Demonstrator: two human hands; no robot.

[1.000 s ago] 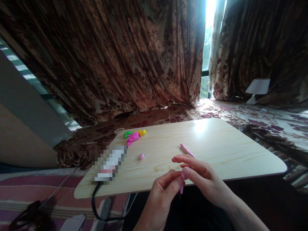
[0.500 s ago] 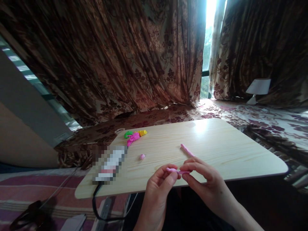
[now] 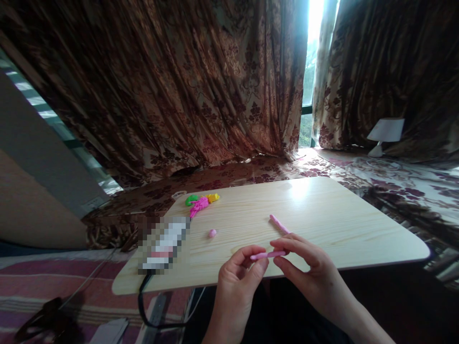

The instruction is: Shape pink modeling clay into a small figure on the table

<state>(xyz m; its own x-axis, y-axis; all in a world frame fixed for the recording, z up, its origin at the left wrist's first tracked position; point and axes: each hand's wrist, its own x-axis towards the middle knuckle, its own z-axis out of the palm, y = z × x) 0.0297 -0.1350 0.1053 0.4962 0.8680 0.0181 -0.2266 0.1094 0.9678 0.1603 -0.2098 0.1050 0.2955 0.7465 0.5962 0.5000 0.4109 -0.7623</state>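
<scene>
Between my two hands is a thin roll of pink modelling clay, lying nearly level above the table's near edge. The thumb and fingertips of my left hand pinch its left end. Closed around its right part are the thumb and fingers of my right hand. A second pink clay roll lies on the table just beyond the right hand, its near end hidden by the fingers. To the left rests a small pink clay ball, apart from both hands.
The pale wooden table carries a green lump, a magenta lump and a yellow lump at its back left. A blurred-out object with a black strap lies on the left side. A white lamp stands behind, right.
The held clay roll, bent and partly covered before, now shows as a straighter bar. My right thumb and fingers have shifted slightly along it. The clay pieces on the table have not moved.
</scene>
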